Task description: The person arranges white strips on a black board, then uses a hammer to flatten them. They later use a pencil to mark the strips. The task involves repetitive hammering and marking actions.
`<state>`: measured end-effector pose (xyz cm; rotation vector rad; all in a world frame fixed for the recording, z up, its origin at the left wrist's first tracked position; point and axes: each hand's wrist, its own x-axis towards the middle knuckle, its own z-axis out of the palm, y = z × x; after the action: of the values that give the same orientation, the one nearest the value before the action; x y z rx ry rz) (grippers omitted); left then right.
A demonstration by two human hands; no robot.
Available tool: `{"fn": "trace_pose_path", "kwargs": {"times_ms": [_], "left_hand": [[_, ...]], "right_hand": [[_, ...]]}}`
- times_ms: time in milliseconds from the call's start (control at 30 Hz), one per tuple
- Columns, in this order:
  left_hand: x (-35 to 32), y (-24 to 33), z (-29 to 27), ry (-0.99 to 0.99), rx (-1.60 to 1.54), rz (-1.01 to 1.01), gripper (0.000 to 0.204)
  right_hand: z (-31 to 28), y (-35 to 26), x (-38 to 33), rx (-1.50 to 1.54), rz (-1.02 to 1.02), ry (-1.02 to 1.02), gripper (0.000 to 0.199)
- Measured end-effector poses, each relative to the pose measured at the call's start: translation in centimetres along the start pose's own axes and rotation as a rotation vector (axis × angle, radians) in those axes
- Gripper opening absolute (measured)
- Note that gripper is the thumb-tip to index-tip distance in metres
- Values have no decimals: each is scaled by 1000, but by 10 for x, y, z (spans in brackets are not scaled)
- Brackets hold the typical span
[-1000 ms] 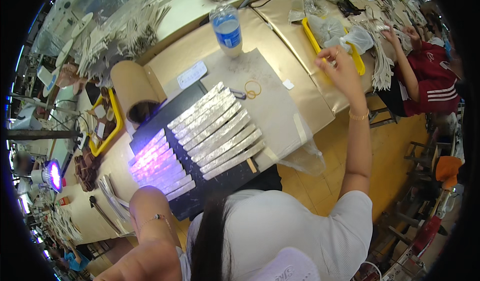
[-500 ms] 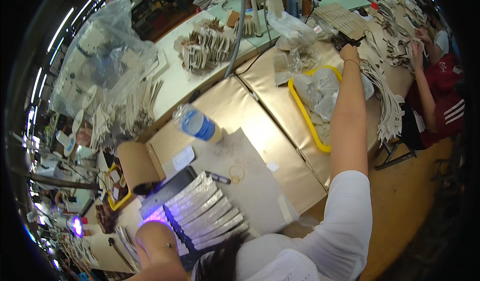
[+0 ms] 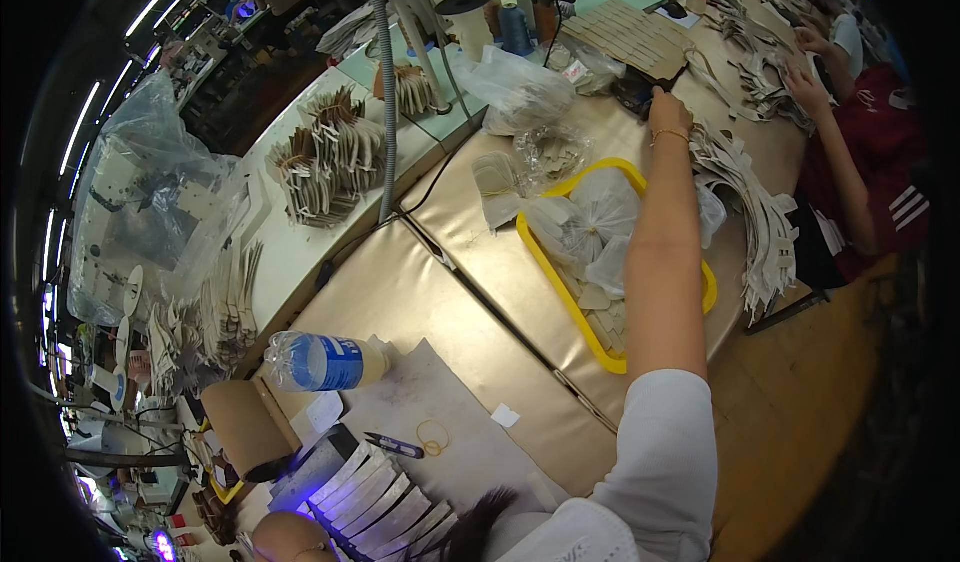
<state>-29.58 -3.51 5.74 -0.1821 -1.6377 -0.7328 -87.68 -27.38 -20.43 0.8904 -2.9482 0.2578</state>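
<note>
My right arm stretches far out over the table. The right hand is closed at the dark near corner of a board covered with tan strips; its fingertips are partly hidden. A dark bundle lies right beside the fingers. At the lower left edge, only the rounded back of my left hand and a bracelet show, the fingers being out of sight. It is nearest to a dark board bearing a row of overlapping silvery-grey strips.
Under my right forearm stands a yellow-rimmed tray with plastic bags and pale pieces. A blue-labelled bottle, a cutter and a cardboard roll lie to the left. Pale strips hang over the right edge. A co-worker sits at the right.
The whole view has shifted, so most table items sit further left and the near ones lower. My right arm stays outstretched at the board's corner. My left hand shows less, lower in the picture.
</note>
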Motion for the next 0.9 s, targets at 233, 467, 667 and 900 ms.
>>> {"fn": "trace_pose_path", "kwargs": {"times_ms": [233, 467, 667, 900], "left_hand": [[-6, -1, -10, -75, 56, -95, 57], [-8, -4, -11, -70, 102, -125, 65], [-12, 0, -15, -61, 123, -102, 67], [-13, 5, -15, -60, 162, -85, 70]], "right_hand": [[7, -8, -1, -44, 50, 46, 32], [-7, -17, 1, -266, -72, 13, 30], [-14, -13, 14, -290, -15, -14, 29], [8, -25, 9, 22, -177, 47, 39]]}}
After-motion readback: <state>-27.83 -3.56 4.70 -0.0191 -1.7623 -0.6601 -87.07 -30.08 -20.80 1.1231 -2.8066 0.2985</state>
